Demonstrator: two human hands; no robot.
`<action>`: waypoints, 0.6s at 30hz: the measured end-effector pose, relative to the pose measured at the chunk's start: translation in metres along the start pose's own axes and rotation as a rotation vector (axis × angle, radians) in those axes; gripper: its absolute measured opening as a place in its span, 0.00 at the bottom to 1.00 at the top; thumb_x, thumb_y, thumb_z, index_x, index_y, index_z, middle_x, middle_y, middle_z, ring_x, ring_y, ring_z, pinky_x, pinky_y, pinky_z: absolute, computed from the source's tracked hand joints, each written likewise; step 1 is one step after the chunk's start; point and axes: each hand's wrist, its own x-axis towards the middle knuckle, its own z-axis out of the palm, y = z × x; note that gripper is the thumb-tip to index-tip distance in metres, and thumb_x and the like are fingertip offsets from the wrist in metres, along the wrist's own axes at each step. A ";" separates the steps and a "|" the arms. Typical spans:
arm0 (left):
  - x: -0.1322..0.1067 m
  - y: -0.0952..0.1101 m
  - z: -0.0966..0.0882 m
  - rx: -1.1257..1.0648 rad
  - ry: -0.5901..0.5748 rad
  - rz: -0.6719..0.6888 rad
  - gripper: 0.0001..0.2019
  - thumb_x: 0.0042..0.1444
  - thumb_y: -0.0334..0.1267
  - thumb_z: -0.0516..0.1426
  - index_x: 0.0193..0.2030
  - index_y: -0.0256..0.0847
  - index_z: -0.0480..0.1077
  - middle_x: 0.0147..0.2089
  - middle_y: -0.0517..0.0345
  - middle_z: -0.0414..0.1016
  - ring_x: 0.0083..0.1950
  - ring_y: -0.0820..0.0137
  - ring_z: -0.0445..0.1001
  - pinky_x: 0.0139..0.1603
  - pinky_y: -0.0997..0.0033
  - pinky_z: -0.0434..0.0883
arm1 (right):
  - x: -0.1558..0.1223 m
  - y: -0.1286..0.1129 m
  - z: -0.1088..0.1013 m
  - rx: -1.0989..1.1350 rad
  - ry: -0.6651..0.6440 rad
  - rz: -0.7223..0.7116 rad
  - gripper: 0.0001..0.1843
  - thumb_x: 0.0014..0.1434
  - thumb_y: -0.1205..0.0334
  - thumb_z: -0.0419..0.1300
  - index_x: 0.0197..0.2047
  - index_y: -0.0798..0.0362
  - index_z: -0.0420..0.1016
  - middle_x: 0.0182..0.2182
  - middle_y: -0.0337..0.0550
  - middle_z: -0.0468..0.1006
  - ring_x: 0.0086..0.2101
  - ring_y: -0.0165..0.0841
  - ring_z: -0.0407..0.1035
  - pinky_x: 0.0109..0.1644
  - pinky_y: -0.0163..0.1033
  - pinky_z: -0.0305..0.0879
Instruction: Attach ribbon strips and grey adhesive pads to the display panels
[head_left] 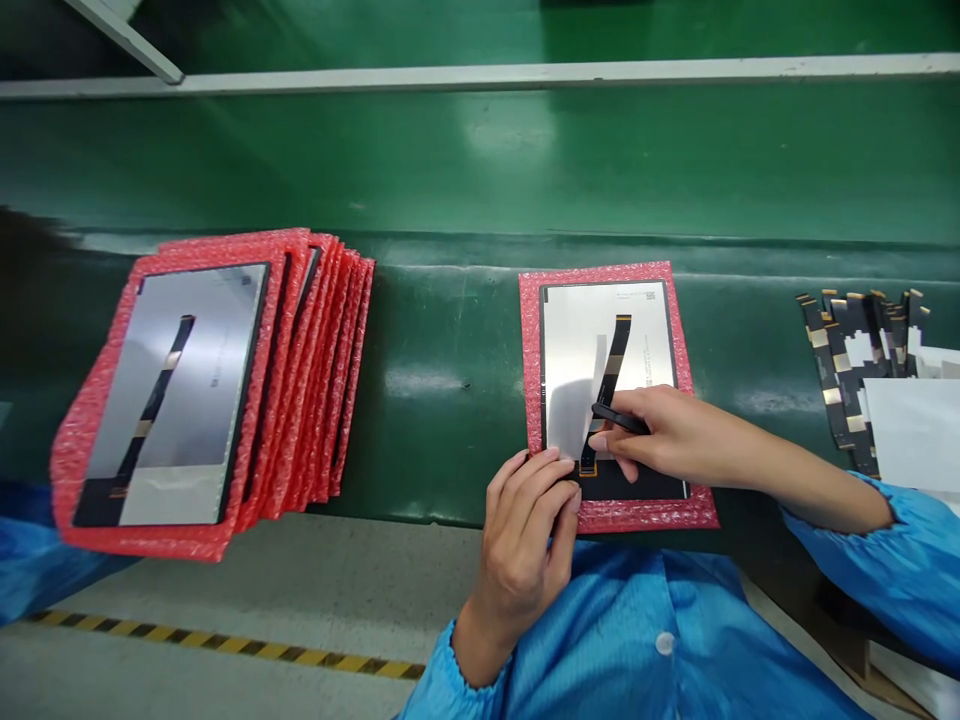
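A display panel (555, 380) lies face down on a sheet of red bubble wrap (682, 375), its white back and black lower strip showing. Slanting across it is a black flex cable (618, 350) with gold ends. My right hand (656, 435) is closed on a black stick-like tool (624, 419), held over the middle of the cable; the fingertips are close to the cable. At the panel's lower left corner rests my left hand (525, 530), its fingers extended with tips on the panel near the cable's lower end. The palm hides that corner.
A leaning stack of red bubble-wrap sheets (349, 370) with panels stands left, topped by a panel (202, 350) with a flex cable (156, 395). Several loose flex cables (832, 370) and a white sheet (915, 430) lie right. A pale rail (480, 77) crosses behind the green bench (442, 400).
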 end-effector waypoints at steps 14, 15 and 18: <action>-0.001 -0.001 0.003 0.063 -0.033 0.062 0.17 0.89 0.27 0.64 0.76 0.35 0.86 0.76 0.38 0.92 0.84 0.53 0.86 0.95 0.50 0.75 | 0.000 0.001 0.001 0.054 0.011 -0.044 0.21 0.72 0.41 0.75 0.28 0.30 0.78 0.24 0.37 0.87 0.24 0.43 0.72 0.30 0.48 0.62; -0.001 -0.001 0.003 0.074 -0.036 0.069 0.17 0.89 0.27 0.63 0.76 0.34 0.87 0.77 0.38 0.91 0.85 0.53 0.85 0.96 0.51 0.73 | 0.000 0.002 0.001 0.065 0.012 -0.058 0.20 0.72 0.42 0.74 0.28 0.30 0.78 0.24 0.37 0.87 0.24 0.42 0.72 0.29 0.47 0.61; -0.001 -0.001 0.004 0.094 -0.041 0.086 0.17 0.89 0.27 0.63 0.76 0.35 0.88 0.78 0.39 0.91 0.85 0.55 0.85 0.98 0.52 0.71 | 0.000 0.005 0.002 0.100 0.015 -0.073 0.18 0.71 0.46 0.74 0.29 0.31 0.80 0.24 0.36 0.86 0.23 0.41 0.71 0.28 0.46 0.60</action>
